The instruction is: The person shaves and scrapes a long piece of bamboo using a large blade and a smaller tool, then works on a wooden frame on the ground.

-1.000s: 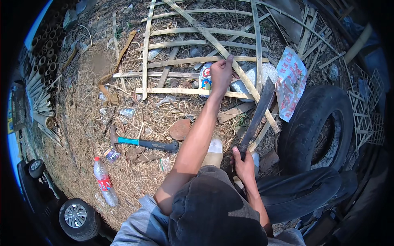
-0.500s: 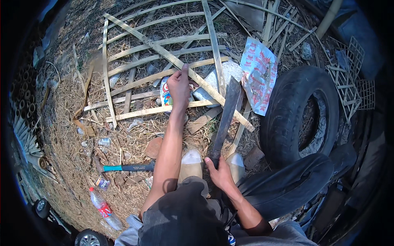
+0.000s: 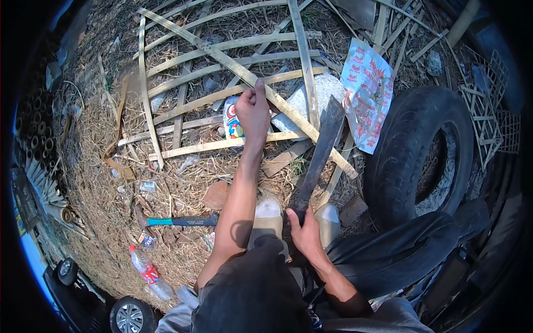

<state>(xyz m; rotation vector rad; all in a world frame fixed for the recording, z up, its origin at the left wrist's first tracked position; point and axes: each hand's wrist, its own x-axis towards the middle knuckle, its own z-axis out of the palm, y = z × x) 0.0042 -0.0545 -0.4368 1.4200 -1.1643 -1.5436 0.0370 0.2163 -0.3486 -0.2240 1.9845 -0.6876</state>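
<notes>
My left hand (image 3: 254,115) is closed around a long bamboo strip (image 3: 227,61) that runs diagonally over a lattice of crossed strips (image 3: 194,105). My right hand (image 3: 306,237) grips the dark handle of a machete (image 3: 322,152). Its broad, dark blade points up and away, passing over the lower right part of the diagonal strip. Whether the blade touches the strip I cannot tell. Under the lattice, beside my left hand, lie a colourful wrapper (image 3: 233,129) and a pale stone (image 3: 325,91).
A worn tyre (image 3: 388,150) lies on my right, below a red-and-white plastic sheet (image 3: 363,91). A hammer (image 3: 183,221) and a plastic bottle (image 3: 150,272) rest on dry grass at left. Cut bamboo tubes (image 3: 41,133) are stacked at far left; my shoes (image 3: 269,213) are below the strips.
The view has shifted slightly, so most things appear further right. My left hand still holds the diagonal strip and my right hand the machete; the blade stays across the strip.
</notes>
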